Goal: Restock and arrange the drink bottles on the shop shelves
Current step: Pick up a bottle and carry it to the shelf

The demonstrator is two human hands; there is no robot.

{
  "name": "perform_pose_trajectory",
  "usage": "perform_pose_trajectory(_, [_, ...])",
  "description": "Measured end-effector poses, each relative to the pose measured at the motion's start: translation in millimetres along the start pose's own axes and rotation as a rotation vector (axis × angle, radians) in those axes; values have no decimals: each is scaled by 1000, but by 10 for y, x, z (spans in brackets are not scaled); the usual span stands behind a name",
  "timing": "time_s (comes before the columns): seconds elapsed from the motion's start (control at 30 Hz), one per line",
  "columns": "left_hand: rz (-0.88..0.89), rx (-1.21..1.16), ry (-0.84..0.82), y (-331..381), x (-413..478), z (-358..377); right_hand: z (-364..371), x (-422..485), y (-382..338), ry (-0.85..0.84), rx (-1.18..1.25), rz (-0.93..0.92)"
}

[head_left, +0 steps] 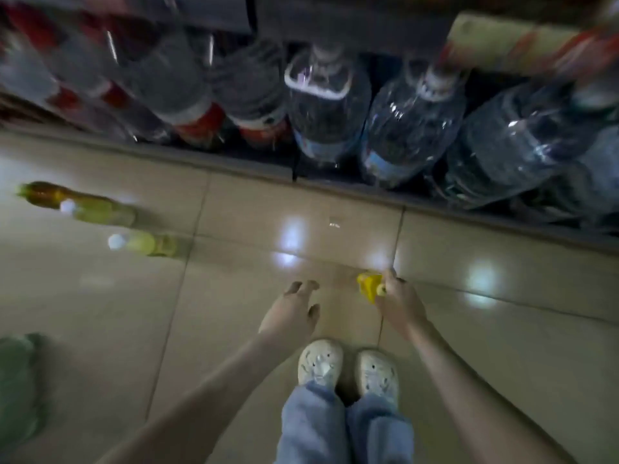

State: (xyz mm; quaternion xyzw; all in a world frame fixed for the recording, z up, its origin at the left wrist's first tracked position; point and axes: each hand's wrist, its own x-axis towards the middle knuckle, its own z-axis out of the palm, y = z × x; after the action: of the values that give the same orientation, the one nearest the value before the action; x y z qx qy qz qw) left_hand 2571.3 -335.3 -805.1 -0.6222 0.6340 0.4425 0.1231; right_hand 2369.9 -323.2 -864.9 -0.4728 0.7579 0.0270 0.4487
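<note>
1. The right hand is curled round a yellow item, held low over the floor in front of the bottom shelf. Blur hides whether it is a drink bottle seen end-on, though that seems likely.
2. The left hand hangs near it, fingers spread, holding nothing.
3. Some loose bottles of yellowish drink sit on the floor well to the left, apart from the shelf. I cannot tell whether they stand or lie.
4. Large water bottles crowd the bottom shelf, with red-labelled bottles to their left.
5. Risk: the grip seems to be at one end only, so the item could slip and hit the hard tiles.
6. Risk: the shelf looks full, so pushing anything in could nudge a water bottle over the lip.
7. Risk: the loose bottles could be kicked by the shoes if the person steps left.
</note>
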Motion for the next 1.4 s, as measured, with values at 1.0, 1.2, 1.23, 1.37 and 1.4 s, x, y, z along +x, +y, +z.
perform_pose_trajectory(1.0, [585, -414, 631, 3143, -3792, -4494, -4789, -4408, -3534, 495, 531, -934])
perform_pose_trajectory(1.2, [662, -442, 896, 3069, -4339, -5331, -5322, -4830, -4067, 628, 430, -1035])
perform_pose_trajectory(1.23, [668, -446, 948, 3005, -4364, -5479, -5353, -4827, -4179, 632, 428, -1032])
perform_pose_trajectory(1.37, [711, -449, 1128, 2748, -4377, -6126, -5399, -4751, -4765, 614, 408, -1050])
perform_pose_trajectory(1.4, [712, -415, 1180, 2683, -4352, -6316, -5407, -4729, -4957, 611, 396, -1064])
